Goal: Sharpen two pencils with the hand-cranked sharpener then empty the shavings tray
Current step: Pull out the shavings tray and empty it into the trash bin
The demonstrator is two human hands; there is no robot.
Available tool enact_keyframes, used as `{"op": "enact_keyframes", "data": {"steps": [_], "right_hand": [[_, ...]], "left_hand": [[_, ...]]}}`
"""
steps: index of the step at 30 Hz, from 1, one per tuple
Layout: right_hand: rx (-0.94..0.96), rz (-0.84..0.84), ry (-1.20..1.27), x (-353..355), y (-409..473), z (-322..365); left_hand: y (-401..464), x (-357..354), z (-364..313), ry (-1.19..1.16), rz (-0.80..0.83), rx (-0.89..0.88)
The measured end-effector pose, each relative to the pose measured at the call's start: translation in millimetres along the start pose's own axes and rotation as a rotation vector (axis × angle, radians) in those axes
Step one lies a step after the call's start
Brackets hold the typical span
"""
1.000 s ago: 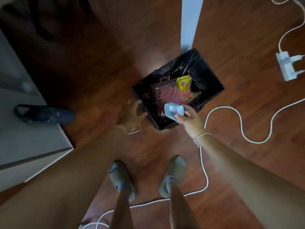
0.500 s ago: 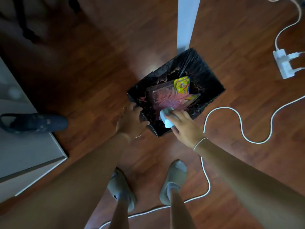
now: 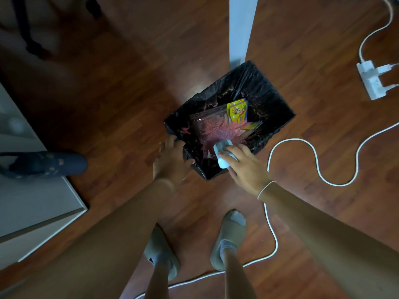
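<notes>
A small pale blue shavings tray [image 3: 222, 154] is tipped over above the near corner of a square bin lined with a black bag [image 3: 269, 98]. My right hand [image 3: 244, 167] grips the tray from above, its fingers covering much of it. My left hand [image 3: 172, 160] rests on the bin's near left rim and holds the bag edge. Inside the bin lie pinkish shavings [image 3: 216, 132] on a clear wrapper and a yellow printed packet [image 3: 237, 110]. The sharpener and the pencils are not in view.
A white cable [image 3: 317, 167] loops over the wooden floor to the right of the bin and behind my slippered feet [image 3: 228, 240]. A white power strip [image 3: 371, 80] lies at far right. A white cabinet [image 3: 32, 190] with a dark slipper [image 3: 47, 164] stands left; a white post [image 3: 241, 29] rises behind the bin.
My right hand turned the tray from open side up to tipped over and lowered it into the bin's near corner. My left hand shifted onto the bin's rim.
</notes>
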State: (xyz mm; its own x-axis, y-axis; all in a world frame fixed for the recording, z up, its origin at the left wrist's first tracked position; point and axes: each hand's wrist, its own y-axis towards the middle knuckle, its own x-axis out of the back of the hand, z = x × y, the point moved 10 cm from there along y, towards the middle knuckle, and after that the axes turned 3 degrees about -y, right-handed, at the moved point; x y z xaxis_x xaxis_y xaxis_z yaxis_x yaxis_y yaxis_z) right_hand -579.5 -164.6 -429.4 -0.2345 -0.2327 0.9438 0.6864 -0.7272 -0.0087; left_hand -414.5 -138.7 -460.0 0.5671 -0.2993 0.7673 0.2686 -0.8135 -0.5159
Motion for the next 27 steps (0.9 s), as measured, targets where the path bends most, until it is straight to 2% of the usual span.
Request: {"op": "enact_keyframes", "data": {"steps": [7, 12, 15, 18, 22, 27], "right_hand": [[0.001, -0.057, -0.009, 12, 5, 2], [0.007, 0.064, -0.012, -4, 0, 1], [-0.061, 0.049, 0.061, 5, 6, -5], [-0.318, -0.043, 0.32, 18, 2, -31], [-0.85, -0.111, 0.969, 19, -14, -63], [-1.048, -0.144, 1.36, 56, -12, -52]], "left_hand": [[0, 0, -2, 0.006, -0.011, 0.006], [0, -3, -3, 0.053, 0.0, 0.02], [-2, -4, -4, 0.058, 0.003, 0.035], [-4, -4, -6, 0.063, 0.025, 0.035], [-9, 11, -20, 0.011, 0.061, 0.011], [-24, 68, -65, -0.013, 0.021, -0.127]]}}
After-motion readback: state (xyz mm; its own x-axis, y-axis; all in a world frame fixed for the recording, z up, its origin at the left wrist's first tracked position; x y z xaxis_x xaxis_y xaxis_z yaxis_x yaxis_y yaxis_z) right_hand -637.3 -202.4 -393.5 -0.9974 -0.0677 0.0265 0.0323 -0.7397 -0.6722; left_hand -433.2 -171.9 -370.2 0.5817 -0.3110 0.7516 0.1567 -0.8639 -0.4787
